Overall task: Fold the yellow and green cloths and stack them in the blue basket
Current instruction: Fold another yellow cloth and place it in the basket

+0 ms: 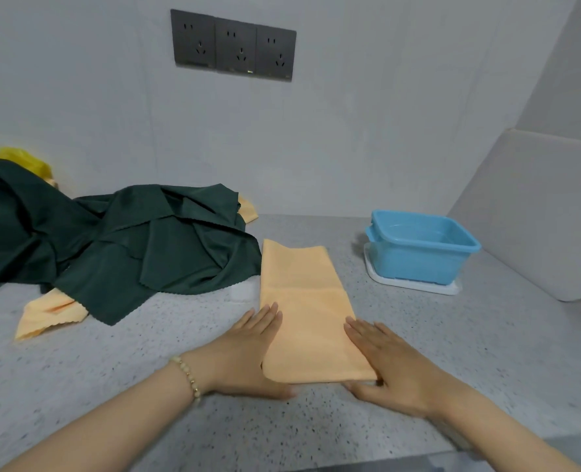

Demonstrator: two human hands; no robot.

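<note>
While the yellow cloth (302, 301) lay on the bench (146, 386) as a long narrow strip, already folded lengthwise, both hands bracketed its near end. The left hand (248, 352) rested flat along the left edge with its fingers straight and together. The right hand (391, 369) lay the same way on the right edge, its thumb at the near corner; neither hand gripped anything that could be seen.

By my reading the task was at an early stage. This one cloth wanted at least one more fold, end to end, before it would fit the blue basket (422, 247). The basket stood well apart to the right on a white tray (415, 284) and looked empty.

To the left, the green cloths (129, 240) lay in a crumpled, unfolded heap. More yellow cloth (44, 315) poked out from under the heap's near edge, and another corner showed at its far side. All of that remained to be folded and stacked.
</note>
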